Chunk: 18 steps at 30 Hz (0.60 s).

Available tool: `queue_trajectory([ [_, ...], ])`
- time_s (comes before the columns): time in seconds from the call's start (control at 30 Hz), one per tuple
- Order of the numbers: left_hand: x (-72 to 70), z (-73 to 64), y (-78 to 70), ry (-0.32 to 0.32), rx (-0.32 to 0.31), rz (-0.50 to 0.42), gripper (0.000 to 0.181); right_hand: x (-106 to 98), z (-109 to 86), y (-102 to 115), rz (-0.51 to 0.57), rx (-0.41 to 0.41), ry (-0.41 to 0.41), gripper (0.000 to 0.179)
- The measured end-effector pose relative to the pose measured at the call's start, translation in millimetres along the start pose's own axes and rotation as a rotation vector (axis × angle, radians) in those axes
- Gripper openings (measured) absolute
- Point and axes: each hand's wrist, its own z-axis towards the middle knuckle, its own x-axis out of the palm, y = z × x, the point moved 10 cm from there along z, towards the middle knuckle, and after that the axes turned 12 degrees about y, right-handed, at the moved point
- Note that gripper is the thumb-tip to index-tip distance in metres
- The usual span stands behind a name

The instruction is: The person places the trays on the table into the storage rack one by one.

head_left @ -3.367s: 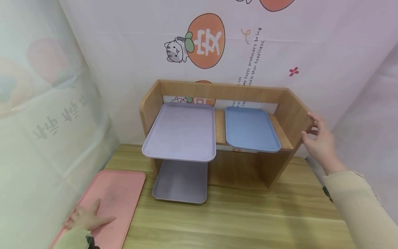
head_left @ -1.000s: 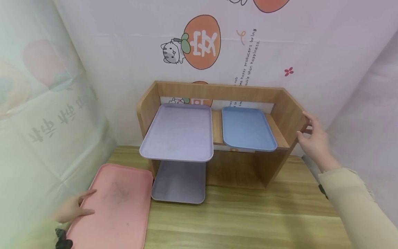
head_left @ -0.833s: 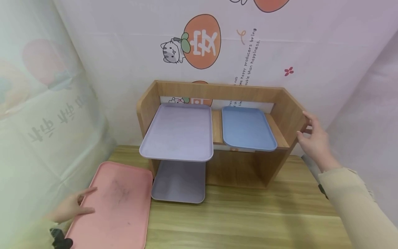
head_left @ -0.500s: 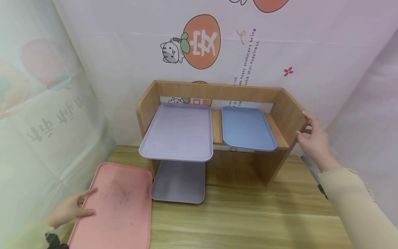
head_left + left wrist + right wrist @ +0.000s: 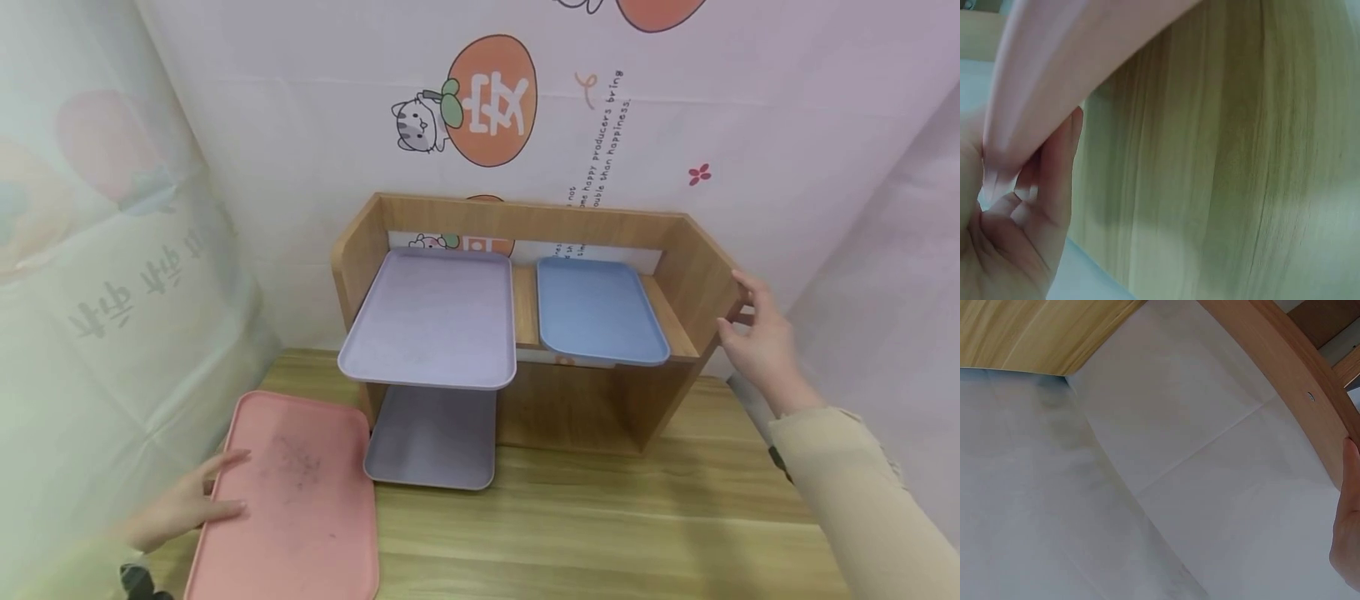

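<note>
A pink tray (image 5: 292, 492) lies at the lower left of the head view. My left hand (image 5: 180, 504) grips its left edge, thumb and fingers on either side of the rim. In the left wrist view the tray (image 5: 1066, 75) slants above the wood-grain table, with curled fingers (image 5: 1054, 169) beneath it. My right hand (image 5: 768, 346) holds the front edge of the right side panel of a wooden shelf (image 5: 693, 275). Only part of that hand (image 5: 1349, 519) shows in the right wrist view, touching the panel edge (image 5: 1310, 394).
On the shelf's upper board sit a lavender tray (image 5: 435, 321) and a smaller blue tray (image 5: 602, 310). A grey-purple tray (image 5: 435, 437) juts from the lower level, beside the pink one. Printed white cloth (image 5: 300, 150) hangs behind and at both sides of the table (image 5: 585, 533).
Earlier my left hand lay spread on the pink tray; now it grips the left rim. The tray has shifted rightward, close to the grey-purple tray. My right hand stays on the shelf panel.
</note>
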Motion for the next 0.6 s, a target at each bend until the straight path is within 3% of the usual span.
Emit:
queue_trajectory([
  [0.13, -6.1, -0.6, -4.9, -0.122, -0.083, 0.223, 0.079, 1.7, -0.1, -1.9, 0.0, 0.003, 0.006, 0.071],
  [0.2, -7.5, -1.2, -4.5, -0.153, -0.118, 0.264, 0.079, 2.5, -0.1, -2.7, -0.001, 0.008, 0.01, 0.071],
  [0.6, -19.4, -19.9, 12.7, -0.246, -0.172, 0.154, 0.077, 0.1, 0.0, -2.5, -0.013, -0.002, -0.005, 0.07],
])
